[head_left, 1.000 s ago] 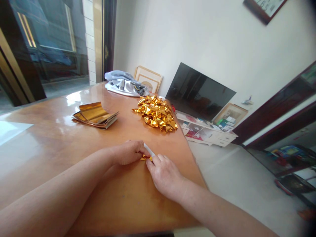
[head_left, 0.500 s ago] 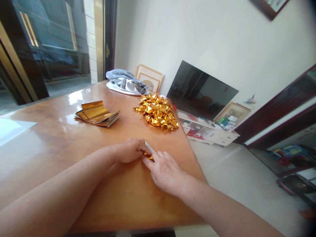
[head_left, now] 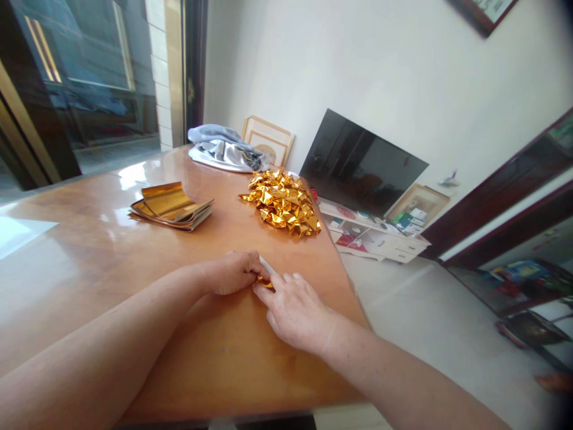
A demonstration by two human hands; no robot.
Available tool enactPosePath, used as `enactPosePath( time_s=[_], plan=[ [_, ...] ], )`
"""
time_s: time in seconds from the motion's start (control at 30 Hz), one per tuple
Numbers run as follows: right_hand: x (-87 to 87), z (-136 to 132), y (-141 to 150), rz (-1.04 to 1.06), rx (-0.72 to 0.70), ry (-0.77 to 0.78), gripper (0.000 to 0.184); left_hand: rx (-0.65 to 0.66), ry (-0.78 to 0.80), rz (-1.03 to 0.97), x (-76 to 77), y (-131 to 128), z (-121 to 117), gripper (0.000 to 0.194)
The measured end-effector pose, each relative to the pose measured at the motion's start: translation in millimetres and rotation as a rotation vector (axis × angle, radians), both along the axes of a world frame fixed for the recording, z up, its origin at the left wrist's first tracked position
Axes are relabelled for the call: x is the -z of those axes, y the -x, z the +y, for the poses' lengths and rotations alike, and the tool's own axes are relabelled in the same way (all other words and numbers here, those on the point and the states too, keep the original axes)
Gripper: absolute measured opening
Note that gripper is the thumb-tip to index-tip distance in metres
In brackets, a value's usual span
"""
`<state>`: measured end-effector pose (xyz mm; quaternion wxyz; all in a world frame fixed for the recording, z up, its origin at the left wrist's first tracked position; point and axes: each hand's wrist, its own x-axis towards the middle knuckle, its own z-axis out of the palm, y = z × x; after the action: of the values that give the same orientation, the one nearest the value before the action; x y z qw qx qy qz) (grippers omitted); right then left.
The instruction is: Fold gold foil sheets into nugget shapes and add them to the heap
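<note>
A small piece of gold foil (head_left: 265,283) was held at the lower centre of the frame, over an orange wooden table (head_left: 224,370). A narrow white strip (head_left: 266,264) was seen just above the foil, its material not being discernible. The foil and strip were gripped narrowly between the left hand (head_left: 230,273) and the right hand (head_left: 295,313), which were closed in from either side and almost met. The exact finger contact was hidden by the hands.

Farther up the table, a heap of crumpled gold foil (head_left: 280,202) was placed at the upper centre, and a stack of gold foil sheets (head_left: 170,207) lay to its left. Beyond them, a grey cloth (head_left: 221,149) was piled at the far end of the table. A dark television screen (head_left: 362,162) was propped on a white cabinet (head_left: 371,239) to the right of the table.
</note>
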<state>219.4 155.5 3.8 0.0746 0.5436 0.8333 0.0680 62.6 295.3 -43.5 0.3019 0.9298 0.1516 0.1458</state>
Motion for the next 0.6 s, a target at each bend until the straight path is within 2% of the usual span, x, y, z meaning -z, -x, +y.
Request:
enactPosePath(
  time_s=[0.33, 0.6],
  plan=[
    [6.1, -2, -2, 0.069, -0.021, -0.037, 0.034, 0.020, 0.024, -0.007, 0.0, 2, 0, 0.033],
    [0.5, -11, -18, 0.037, 0.054, -0.022, 0.028, 0.030, -0.014, 0.015, -0.4, 3, -1, 0.040]
  ],
)
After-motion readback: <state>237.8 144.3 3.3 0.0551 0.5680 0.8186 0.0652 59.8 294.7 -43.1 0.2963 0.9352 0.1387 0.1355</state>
